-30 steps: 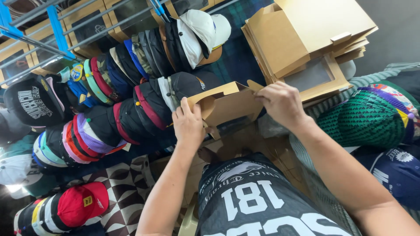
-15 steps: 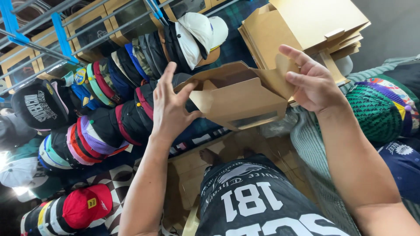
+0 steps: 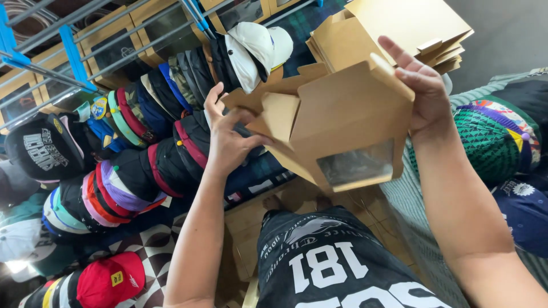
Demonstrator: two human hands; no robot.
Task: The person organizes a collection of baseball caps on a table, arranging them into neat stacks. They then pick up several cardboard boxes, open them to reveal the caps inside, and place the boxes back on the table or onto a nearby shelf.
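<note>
Rows of stacked caps [image 3: 131, 165] fill the left of the frame, a red cap [image 3: 111, 279] at the lower left. In the centre, the left hand [image 3: 228, 134] curls its fingers around a flap of a brown cardboard box [image 3: 342, 120] with a clear window. The right hand [image 3: 422, 91], at the upper right, lies open and flat against the box's far side. Flat boxes [image 3: 399, 25] are piled behind.
</note>
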